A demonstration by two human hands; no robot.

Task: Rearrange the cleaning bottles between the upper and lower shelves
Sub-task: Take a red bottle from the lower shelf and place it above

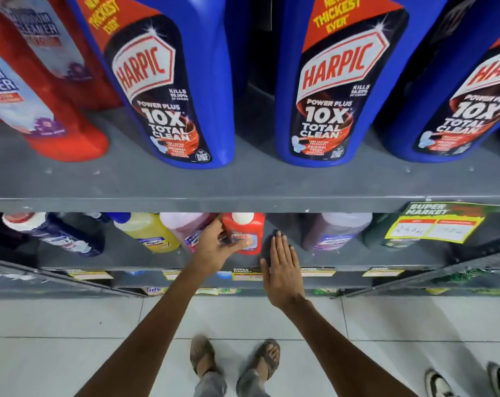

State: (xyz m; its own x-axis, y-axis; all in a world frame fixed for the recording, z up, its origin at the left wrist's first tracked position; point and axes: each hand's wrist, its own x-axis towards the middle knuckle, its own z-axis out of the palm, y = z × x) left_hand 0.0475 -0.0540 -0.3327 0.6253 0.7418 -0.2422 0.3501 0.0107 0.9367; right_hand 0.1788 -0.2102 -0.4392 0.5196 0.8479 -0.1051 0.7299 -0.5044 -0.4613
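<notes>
On the lower shelf (357, 260) a small red bottle (247, 227) with a white cap stands upright. My left hand (217, 247) is wrapped around its left side and front label. My right hand (281, 265) is flat with fingers together, just right of the red bottle, over an empty gap on the shelf, holding nothing. The upper shelf (243, 184) carries big blue Harpic bottles (171, 90) (337, 87) (461, 104) and red bathroom cleaner bottles (42, 104).
On the lower shelf stand a dark blue bottle (56, 233), a yellow bottle (148, 230), a pink bottle (185, 227) and a purple one (337, 230). A yellow-green price tag (435, 222) hangs off the upper shelf edge. Another person's shoes (472, 382) are at the lower right.
</notes>
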